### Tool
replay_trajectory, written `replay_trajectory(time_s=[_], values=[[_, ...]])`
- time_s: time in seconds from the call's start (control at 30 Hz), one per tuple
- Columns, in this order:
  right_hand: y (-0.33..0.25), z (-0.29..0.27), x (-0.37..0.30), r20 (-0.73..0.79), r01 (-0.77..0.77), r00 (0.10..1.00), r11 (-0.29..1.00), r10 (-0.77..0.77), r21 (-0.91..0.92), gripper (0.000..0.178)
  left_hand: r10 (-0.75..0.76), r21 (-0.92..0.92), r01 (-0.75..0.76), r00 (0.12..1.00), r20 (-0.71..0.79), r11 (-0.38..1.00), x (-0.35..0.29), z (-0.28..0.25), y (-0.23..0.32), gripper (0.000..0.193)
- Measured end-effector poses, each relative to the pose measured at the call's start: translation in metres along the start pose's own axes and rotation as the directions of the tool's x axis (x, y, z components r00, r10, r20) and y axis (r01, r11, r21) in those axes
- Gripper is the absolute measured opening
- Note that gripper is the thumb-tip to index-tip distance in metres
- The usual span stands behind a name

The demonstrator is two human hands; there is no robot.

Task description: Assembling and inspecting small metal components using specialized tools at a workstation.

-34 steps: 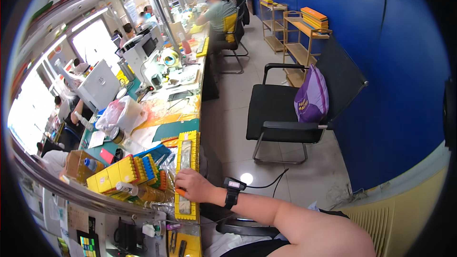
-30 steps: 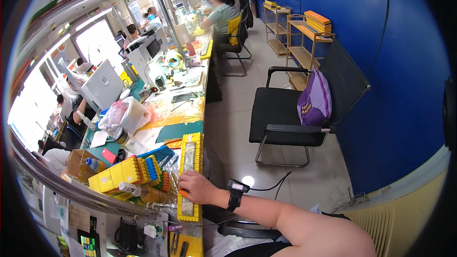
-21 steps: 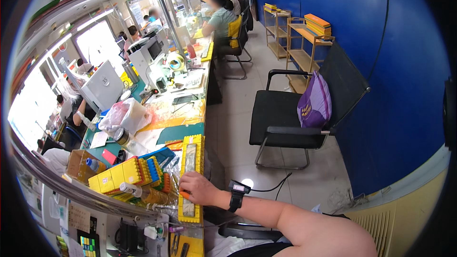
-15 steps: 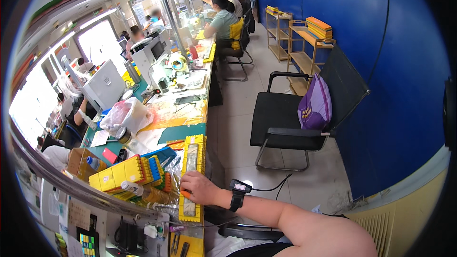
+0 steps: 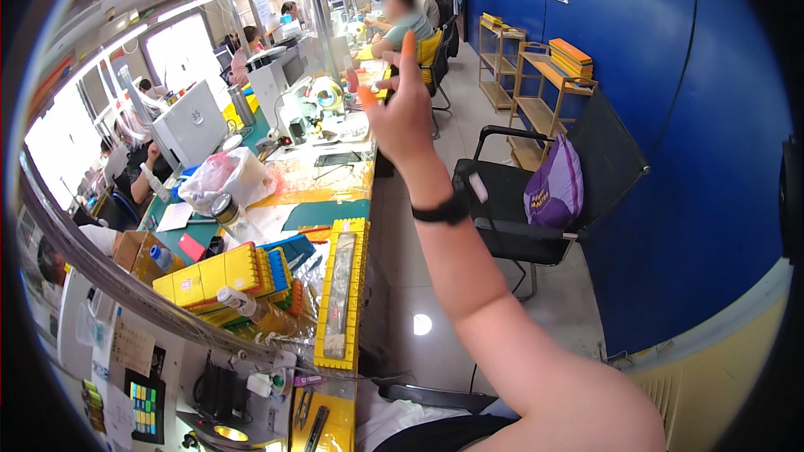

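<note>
My right hand (image 5: 402,109) is raised above the walkway side of the bench, its fingers apart and nothing held. Orange covers show on some fingertips, and a black band (image 5: 442,208) circles the wrist. On the bench's near edge lies a long yellow tray (image 5: 324,331) with notched sides, apart from the hand. A long, pale grey strip (image 5: 339,285) rests along its middle. My left hand is out of sight.
Left of the tray stand stacked yellow blocks (image 5: 205,276), a bottle (image 5: 264,314) and a plastic bag (image 5: 230,182). A black chair (image 5: 494,176) holding a purple cushion (image 5: 554,184) stands to the right. A seated person (image 5: 402,21) works farther along the bench.
My right hand has let go of the yellow tray's strip area, lifted up and away, and spread its fingers. The tray remains on the bench edge.
</note>
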State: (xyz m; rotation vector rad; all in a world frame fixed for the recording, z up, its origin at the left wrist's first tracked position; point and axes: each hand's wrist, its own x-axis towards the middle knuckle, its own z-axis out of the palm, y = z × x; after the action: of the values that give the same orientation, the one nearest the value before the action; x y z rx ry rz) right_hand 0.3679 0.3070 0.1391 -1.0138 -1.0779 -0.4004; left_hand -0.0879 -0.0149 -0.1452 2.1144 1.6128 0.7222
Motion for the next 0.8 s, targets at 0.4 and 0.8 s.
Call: replay_trajectory(time_s=[0.4,0.8], values=[[-0.324,0.149,-0.007,-0.006,0.169,0.966,0.614,-0.258,0.771,0.011,-0.102,0.253,0.26,0.857,-0.506,0.932,-0.071,-0.073,0.04,0.002],[-0.362,0.176,-0.036,-0.103,0.317,0.938,0.699,-0.331,0.641,0.009,0.035,0.36,0.221,0.809,-0.586,0.906,-0.07,-0.081,0.04,0.002]])
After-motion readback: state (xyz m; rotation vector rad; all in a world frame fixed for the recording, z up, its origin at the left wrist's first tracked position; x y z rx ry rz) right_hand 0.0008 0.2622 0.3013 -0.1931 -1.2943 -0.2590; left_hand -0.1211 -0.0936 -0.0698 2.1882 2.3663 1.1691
